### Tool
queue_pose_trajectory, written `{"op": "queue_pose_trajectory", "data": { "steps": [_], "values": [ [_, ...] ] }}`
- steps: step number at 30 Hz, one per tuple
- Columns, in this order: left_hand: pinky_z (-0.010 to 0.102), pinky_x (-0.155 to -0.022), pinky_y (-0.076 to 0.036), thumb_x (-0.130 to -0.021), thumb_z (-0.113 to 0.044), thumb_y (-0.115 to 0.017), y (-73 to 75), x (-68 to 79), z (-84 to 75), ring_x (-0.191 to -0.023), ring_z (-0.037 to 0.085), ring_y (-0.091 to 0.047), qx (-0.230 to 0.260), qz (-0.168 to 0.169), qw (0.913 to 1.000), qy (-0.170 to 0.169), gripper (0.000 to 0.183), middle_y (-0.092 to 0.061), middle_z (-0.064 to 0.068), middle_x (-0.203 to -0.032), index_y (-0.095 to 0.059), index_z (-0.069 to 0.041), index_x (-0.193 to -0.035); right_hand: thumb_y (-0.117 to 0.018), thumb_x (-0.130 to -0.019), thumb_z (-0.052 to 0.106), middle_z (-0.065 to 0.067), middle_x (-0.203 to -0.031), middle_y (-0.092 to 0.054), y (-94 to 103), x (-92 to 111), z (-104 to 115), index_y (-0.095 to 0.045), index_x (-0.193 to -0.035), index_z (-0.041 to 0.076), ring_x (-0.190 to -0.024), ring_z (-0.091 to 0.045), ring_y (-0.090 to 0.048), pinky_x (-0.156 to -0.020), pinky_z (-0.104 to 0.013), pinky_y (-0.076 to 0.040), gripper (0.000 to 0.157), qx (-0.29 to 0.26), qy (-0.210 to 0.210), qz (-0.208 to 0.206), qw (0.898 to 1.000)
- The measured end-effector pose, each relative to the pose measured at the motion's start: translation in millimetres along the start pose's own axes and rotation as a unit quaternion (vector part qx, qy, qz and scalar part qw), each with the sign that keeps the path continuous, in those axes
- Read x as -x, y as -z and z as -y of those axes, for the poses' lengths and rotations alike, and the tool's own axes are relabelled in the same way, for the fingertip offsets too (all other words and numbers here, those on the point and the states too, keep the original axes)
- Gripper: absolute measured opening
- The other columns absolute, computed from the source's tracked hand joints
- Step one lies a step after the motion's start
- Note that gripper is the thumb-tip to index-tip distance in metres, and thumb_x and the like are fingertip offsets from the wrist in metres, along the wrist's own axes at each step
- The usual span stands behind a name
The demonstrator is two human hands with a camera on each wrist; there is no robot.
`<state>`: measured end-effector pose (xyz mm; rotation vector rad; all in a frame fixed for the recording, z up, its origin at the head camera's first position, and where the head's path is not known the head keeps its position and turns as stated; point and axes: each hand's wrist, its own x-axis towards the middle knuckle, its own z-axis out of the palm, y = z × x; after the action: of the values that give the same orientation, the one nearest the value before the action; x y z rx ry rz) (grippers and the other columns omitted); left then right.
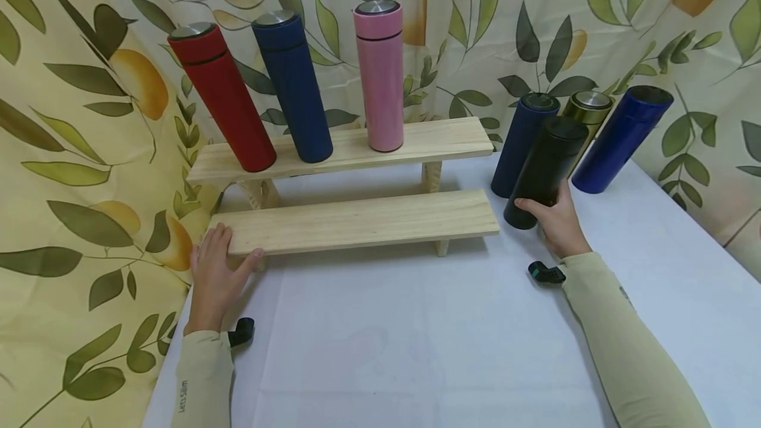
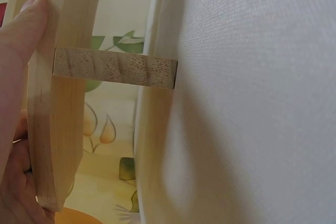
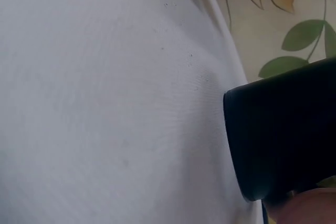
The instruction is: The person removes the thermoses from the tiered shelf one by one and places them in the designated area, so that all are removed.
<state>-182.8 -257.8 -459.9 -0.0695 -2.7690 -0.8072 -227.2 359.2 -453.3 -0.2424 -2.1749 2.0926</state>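
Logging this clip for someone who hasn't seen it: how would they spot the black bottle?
On the white-covered table, look right of the two-tier wooden stand. There the right hand grips the black bottle low down. Unlike the navy bottle, gold bottle and bright-blue bottle beside it, it is black and held.

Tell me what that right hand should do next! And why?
Perhaps the right hand should carry the black flask toward the lower wooden shelf: it grips that flask, and three flasks stand on the upper shelf, none on the lower.
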Motion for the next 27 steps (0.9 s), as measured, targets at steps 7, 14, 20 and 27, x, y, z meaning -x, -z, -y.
{"op": "queue_pose_trajectory", "data": {
  "steps": [7,14,20,27],
  "values": [
    [0.059,-0.128,0.005,-0.102,-0.045,-0.071,-0.7,1.0,-0.3,-0.159,0.047,-0.017,0.001,-0.002,1.0,-0.002,0.089,-0.028,0.032,-0.169,-0.036,0.013,-0.159,-0.073,-0.103,0.036,-0.019,-0.176,-0.013,3.7,16,7,-0.001,-0.17,0.017,-0.161,-0.038,-0.017,-0.129,-0.057,-0.013,0.101,0.11,0.003,-0.051,0.993],
    [0.06,-0.128,0.004,-0.102,-0.045,-0.071,1.4,0.8,-2.0,-0.159,0.047,-0.016,0.004,-0.005,1.0,-0.005,0.089,-0.028,0.032,-0.169,-0.036,0.014,-0.159,-0.07,-0.105,0.019,-0.009,-0.173,-0.022,9.9,35,39,-0.02,-0.166,0.019,-0.161,-0.02,-0.018,-0.129,-0.03,-0.011,0.078,-0.014,0.096,-0.144,0.985],
    [0.06,-0.128,0.005,-0.102,-0.046,-0.071,2.3,3.3,-1.5,-0.159,0.047,-0.016,0.003,-0.002,1.0,-0.002,0.09,-0.027,0.032,-0.169,-0.035,0.014,-0.159,-0.068,-0.1,0.004,-0.004,-0.175,-0.016,0.6,44,86,-0.02,-0.166,0.014,-0.16,-0.009,-0.017,-0.126,-0.019,-0.01,0.082,-0.114,0.205,-0.174,0.956],
    [0.06,-0.128,0.006,-0.103,-0.047,-0.07,2.7,2.3,-1.3,-0.159,0.048,-0.017,0.005,-0.001,0.9999,-0.009,0.089,-0.028,0.033,-0.169,-0.036,0.014,-0.158,-0.074,-0.086,0.004,-0.004,-0.176,-0.014,-33.7,41,125,-0.016,-0.168,0.004,-0.159,-0.009,-0.019,-0.127,-0.022,-0.007,0.1,-0.156,0.326,-0.172,0.916]
  ]
}}
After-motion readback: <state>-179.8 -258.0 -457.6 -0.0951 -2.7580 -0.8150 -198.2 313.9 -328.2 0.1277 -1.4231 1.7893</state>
